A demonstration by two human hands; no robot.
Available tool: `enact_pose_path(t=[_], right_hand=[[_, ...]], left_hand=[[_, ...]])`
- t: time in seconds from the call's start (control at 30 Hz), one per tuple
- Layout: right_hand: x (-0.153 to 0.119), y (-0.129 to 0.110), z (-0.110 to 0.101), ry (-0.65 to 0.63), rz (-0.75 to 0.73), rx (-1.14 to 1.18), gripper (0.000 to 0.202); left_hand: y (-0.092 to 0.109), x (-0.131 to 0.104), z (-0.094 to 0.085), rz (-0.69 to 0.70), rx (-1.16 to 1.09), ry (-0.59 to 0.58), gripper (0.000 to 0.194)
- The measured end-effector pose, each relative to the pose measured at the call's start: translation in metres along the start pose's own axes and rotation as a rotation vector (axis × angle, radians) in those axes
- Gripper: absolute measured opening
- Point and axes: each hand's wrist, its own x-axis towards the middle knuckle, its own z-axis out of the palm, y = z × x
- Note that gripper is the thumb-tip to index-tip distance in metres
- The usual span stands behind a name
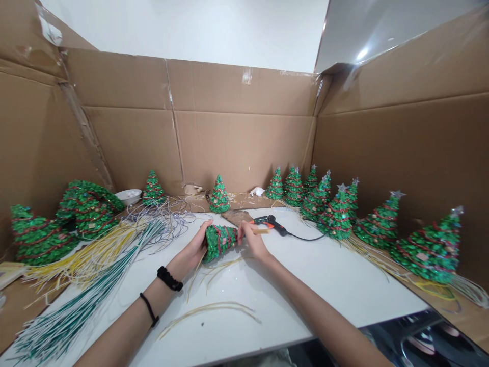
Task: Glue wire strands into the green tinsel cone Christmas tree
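Over table (282,285): left fingers (207,225) clasp tree (218,242), right fingers (241,232) pinch its tip.

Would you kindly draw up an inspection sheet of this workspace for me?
Surface: white tabletop, loose pale strands toward the front.
Job's things: one green tree, tipped sideways.
Clutter: yellow strands, green strands and tangled wires at left.
Hands: left hand holds the tree's wide end; right hand at its narrow end.
Cables: black cord runs rightward from the orange-and-black tool.
Surroundings: cardboard walls; star-topped trees along the right.
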Motion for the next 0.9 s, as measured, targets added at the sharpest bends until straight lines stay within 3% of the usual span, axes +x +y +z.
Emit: enact_pose_path(t=[0.9], right_hand=[[-0.0013,-0.0002,-0.0003,-0.008,0.012,0.007,0.044]], left_hand=[[0.0015,-0.0054,0.0071,-0.014,-0.011,0.063,0.032]])
